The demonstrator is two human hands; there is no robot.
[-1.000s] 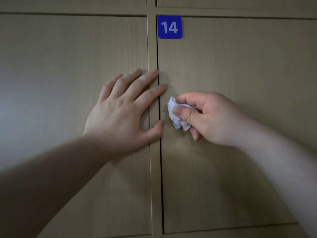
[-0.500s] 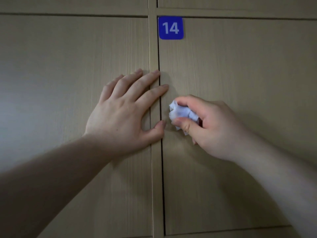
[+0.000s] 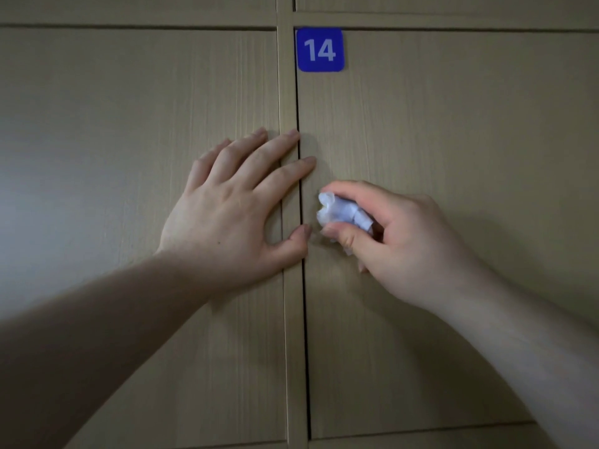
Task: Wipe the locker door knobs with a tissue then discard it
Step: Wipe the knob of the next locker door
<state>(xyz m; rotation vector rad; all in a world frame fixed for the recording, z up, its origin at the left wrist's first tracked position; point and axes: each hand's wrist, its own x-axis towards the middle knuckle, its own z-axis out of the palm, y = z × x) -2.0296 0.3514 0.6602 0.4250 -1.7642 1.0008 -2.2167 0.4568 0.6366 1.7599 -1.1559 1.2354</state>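
Observation:
My right hand (image 3: 398,238) pinches a crumpled white tissue (image 3: 340,212) between thumb and fingers and holds it against the left edge of the wooden locker door (image 3: 453,140) marked with a blue "14" label (image 3: 320,49). The knob itself is hidden under the tissue and hand. My left hand (image 3: 236,205) lies flat with straight, spread fingers on the neighbouring door (image 3: 113,124) and the vertical frame strip (image 3: 288,92); its fingertips reach across the gap onto door 14, and its thumb tip nearly touches the tissue.
Light wooden locker doors fill the view, with more doors above (image 3: 453,3) and a seam below door 14 (image 3: 421,429). A dark vertical gap (image 3: 304,351) runs along the left edge of door 14.
My right hand has turned on the spot with the tissue, its thumb moving lower and the tissue rolling between the fingers. My left hand has stayed pressed flat in place.

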